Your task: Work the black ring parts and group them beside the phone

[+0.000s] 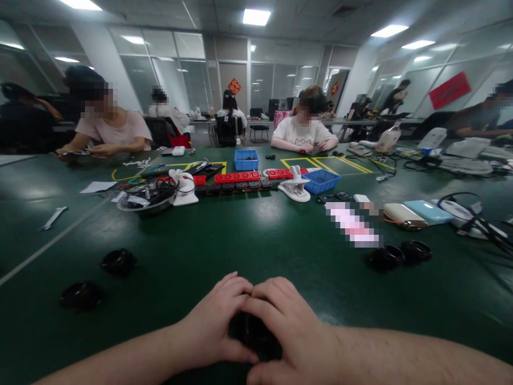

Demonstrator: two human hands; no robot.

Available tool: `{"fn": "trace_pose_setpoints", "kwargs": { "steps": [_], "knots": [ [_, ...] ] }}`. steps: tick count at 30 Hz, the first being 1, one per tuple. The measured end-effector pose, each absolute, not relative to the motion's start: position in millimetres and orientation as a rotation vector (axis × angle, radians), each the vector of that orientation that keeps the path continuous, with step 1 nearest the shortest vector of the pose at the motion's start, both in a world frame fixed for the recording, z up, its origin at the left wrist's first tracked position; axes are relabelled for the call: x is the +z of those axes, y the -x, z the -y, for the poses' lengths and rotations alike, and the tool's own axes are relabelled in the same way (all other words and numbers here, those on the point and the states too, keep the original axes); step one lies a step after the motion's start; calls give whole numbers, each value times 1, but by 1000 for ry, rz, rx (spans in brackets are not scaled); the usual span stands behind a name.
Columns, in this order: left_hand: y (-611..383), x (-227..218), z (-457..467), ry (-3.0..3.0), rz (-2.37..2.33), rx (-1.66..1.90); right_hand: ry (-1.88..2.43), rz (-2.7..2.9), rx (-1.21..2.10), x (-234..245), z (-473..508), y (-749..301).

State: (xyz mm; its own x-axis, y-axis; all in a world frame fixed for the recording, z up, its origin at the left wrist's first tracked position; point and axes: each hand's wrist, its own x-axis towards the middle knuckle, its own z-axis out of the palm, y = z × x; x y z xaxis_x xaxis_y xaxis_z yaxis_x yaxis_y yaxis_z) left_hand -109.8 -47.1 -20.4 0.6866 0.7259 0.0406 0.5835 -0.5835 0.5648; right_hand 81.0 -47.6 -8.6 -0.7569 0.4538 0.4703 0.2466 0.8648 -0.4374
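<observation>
At the near edge of the view, my left hand (222,315) and my right hand (290,326) close together around a black round part (256,334). Fingers cover most of it, so its exact kind cannot be made out. My fingertips meet above the part, and both thumbs are in front of it. Glossy black ring-shaped parts lie on the green table (192,246): one (119,261) with another (82,295) to my left, and a pair (387,258) side by side to my right.
Further back stand a bowl of cables (146,203), white clips (295,184), red socket strips (237,177) and blue bins (321,181). A wrench (54,218) lies left; power banks (405,215) and cables lie right. Co-workers sit across the table.
</observation>
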Motion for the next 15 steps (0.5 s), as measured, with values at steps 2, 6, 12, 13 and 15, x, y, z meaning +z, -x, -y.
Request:
{"fn": "trace_pose_setpoints", "kwargs": {
  "steps": [2,6,12,13,15],
  "knots": [
    [110,-22,48,-2362,-1100,405,561,2449,465,-11,47,-79],
    [109,-25,48,-2372,-1216,453,630,2482,396,-15,43,-79],
    [107,-23,48,-2363,-1245,454,498,2499,536,-12,37,-80],
    [107,-22,48,-2361,-1239,455,457,2499,566,-10,36,-80],
    [108,-22,48,-2367,-1221,448,369,2495,603,-9,33,-79]
  ]
}}
